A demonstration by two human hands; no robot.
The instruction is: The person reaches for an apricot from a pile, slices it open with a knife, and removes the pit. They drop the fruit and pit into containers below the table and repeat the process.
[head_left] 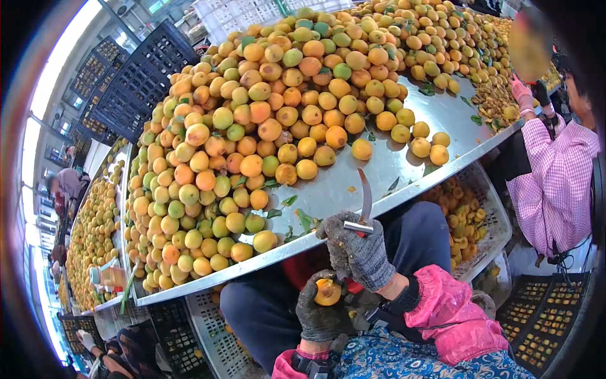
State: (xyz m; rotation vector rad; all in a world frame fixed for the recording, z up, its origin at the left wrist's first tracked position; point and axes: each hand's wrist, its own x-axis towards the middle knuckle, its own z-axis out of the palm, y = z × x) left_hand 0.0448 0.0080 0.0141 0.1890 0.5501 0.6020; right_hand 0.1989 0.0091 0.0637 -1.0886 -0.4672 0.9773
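My left hand (319,311), in a dark grey glove, is closed around a cut apricot half (327,292) with its inner face showing. Above and to the right of it, my right hand (361,251), in a grey knitted glove, grips a curved knife (366,199) whose blade points up past the table edge. Both hands are over my lap, in front of the metal table (328,189). A large heap of orange and green apricots (252,126) covers much of that table, with a few loose fruits and leaves near the edge.
Below the table on the right, a white crate (492,237) holds cut fruit. Another white crate (218,338) is at the lower left. A co-worker (552,177) in a pink checked top is at the right. Black crates (142,79) stand at the upper left.
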